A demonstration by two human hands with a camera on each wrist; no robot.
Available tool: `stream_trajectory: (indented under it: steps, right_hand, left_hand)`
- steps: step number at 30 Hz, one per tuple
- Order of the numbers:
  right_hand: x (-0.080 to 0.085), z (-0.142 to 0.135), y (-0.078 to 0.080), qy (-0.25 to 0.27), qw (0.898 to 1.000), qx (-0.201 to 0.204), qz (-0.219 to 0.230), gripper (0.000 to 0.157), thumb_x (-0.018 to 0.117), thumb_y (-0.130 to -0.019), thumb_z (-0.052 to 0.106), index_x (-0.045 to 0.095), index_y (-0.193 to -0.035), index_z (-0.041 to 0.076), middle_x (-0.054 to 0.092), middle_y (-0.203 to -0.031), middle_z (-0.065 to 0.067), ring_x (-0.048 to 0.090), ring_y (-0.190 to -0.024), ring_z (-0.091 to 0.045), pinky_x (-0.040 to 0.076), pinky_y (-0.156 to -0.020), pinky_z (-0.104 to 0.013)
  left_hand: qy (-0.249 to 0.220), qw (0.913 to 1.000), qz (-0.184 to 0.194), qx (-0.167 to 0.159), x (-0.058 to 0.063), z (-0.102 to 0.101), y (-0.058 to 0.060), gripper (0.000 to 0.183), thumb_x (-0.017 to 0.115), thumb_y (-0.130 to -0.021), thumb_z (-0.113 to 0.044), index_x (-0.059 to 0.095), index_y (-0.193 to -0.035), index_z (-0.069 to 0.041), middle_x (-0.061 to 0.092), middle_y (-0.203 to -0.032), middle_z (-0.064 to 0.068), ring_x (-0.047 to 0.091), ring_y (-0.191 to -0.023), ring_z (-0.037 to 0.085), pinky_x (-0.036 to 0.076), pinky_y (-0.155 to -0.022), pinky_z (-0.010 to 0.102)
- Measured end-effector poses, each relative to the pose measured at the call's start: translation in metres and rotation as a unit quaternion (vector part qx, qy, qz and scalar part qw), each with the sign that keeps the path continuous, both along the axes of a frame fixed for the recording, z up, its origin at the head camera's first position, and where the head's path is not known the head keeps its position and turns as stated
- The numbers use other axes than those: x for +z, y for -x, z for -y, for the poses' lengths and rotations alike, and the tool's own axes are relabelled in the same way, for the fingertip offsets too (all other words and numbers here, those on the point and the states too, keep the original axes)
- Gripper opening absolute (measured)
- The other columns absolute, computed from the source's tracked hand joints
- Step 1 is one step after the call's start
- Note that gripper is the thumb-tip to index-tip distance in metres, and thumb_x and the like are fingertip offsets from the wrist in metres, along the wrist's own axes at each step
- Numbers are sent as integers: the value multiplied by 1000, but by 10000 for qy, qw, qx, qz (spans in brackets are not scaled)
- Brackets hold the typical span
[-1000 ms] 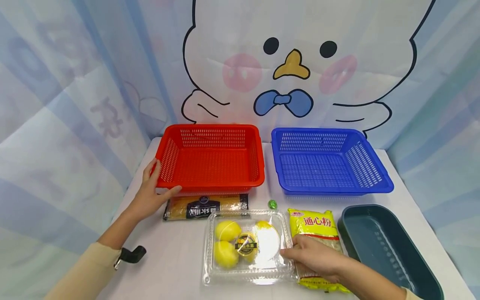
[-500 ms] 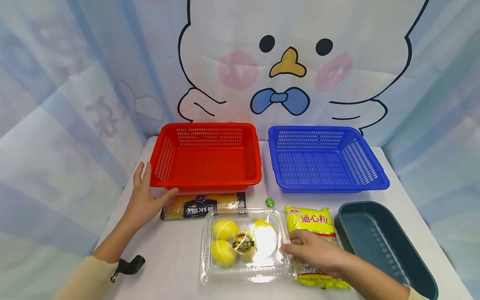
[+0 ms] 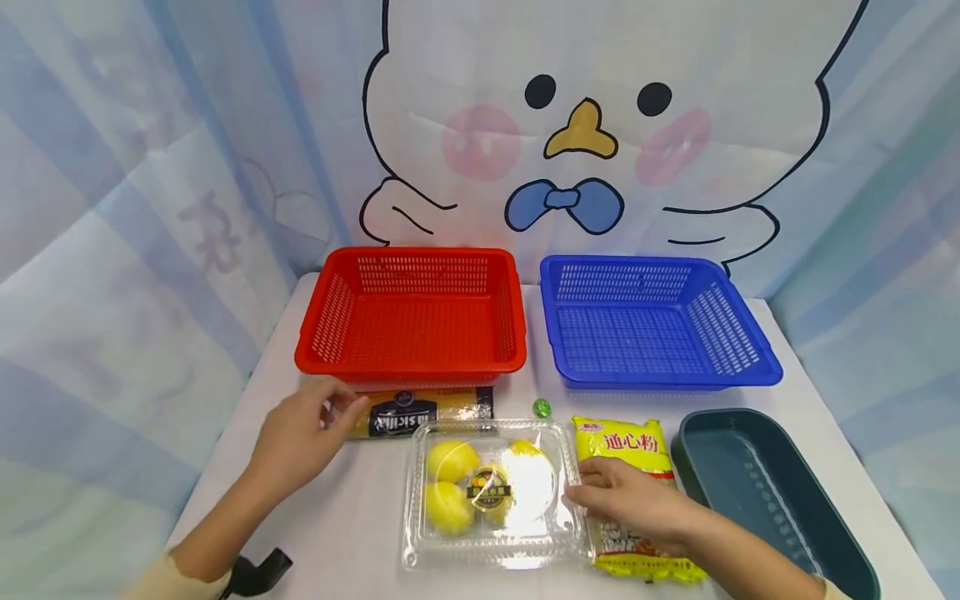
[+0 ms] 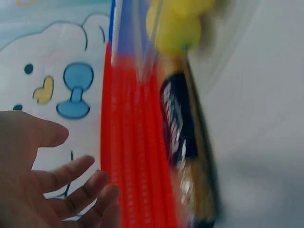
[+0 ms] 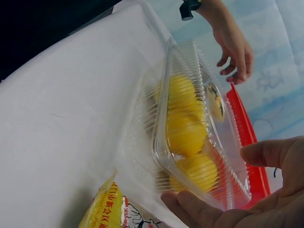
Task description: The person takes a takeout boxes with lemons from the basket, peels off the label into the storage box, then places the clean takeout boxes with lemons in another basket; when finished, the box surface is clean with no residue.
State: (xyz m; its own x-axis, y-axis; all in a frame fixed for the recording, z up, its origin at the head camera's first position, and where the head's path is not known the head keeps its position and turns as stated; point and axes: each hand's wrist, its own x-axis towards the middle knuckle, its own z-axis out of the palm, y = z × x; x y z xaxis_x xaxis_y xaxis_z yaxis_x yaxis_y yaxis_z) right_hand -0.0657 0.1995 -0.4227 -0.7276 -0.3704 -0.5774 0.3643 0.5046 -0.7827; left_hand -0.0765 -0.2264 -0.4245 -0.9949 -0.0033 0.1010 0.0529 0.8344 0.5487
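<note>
A clear plastic clamshell box [image 3: 491, 542] with several yellow fruits [image 3: 450, 508] and a dark label lies in front. My right hand [image 3: 637, 504] is at its right edge, thumb by the lid. In the right wrist view the thumb and fingers stand apart at the box's end, relaxed; contact is hard to tell. My left hand [image 3: 307, 429], fingers loosely bent and holding nothing, hovers by the left end of a spaghetti pack [image 3: 450, 404]. That pack lies before the red basket [image 3: 412, 367], and my hand hides its left end.
A blue basket [image 3: 667, 379] stands at the back right. A yellow bag of macaroni [image 3: 637, 442] lies partly under my right hand, beside a dark green tray [image 3: 780, 483]. A small green ball-like item [image 3: 542, 407] sits between baskets and box. Curtains enclose the table.
My left hand has come away from the red basket's left corner and moved forward to the spaghetti pack, its fingers bending more. The right hand and the box have hardly moved.
</note>
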Motion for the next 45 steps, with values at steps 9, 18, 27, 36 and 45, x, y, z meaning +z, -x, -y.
stream_trajectory:
  steps: [9, 18, 27, 36, 45]
  right_hand:
    - [4, -4, 2, -9, 9984, 370, -430, 77, 66, -106, 36, 35, -153, -17, 58, -142, -36, 62, -130, -46, 53, -107, -61]
    - [5, -7, 4, 111, 9978, 498, -425, 76, 64, -107, 35, 34, -154, -17, 58, -141, -36, 65, -126, -41, 55, -105, -60]
    - [9, -1, 3, 8, 9953, 531, -807, 78, 63, -107, 34, 30, -156, -18, 45, -152, -42, 50, -140, -55, 48, -112, -64]
    - [20, 9, 2, -251, 9921, 563, -1090, 84, 64, -107, 36, 23, -163, -11, 25, -167, -36, 36, -149, -58, 39, -117, -67]
    - [33, 24, 3, -1222, 9580, 945, -2417, 78, 69, -103, 42, 38, -161, -1, 44, -162, -26, 58, -135, -44, 48, -112, -64]
  left_hand:
    - [-1402, 9768, 1196, -1095, -26, -47, -18, 63, 57, -107, -54, 44, -161, -23, 48, -162, 5, 63, -131, 31, 57, -101, 62]
    - [-1542, 9698, 1265, -1407, -49, -67, -22, 64, 56, -108, -53, 42, -163, -25, 47, -162, 5, 62, -123, 26, 54, -101, 64]
    - [-1897, 9583, 1419, -1597, -54, -66, -19, 66, 59, -107, -52, 38, -164, -25, 35, -171, 8, 46, -147, 39, 34, -118, 74]
    - [-2102, 9518, 1539, -1617, -53, -65, -19, 64, 61, -106, -49, 40, -163, -26, 36, -170, 10, 51, -140, 40, 41, -111, 75]
    - [-2128, 9509, 1627, -1552, -52, -64, -17, 64, 62, -105, -51, 41, -161, -30, 37, -169, 9, 54, -134, 38, 45, -106, 75]
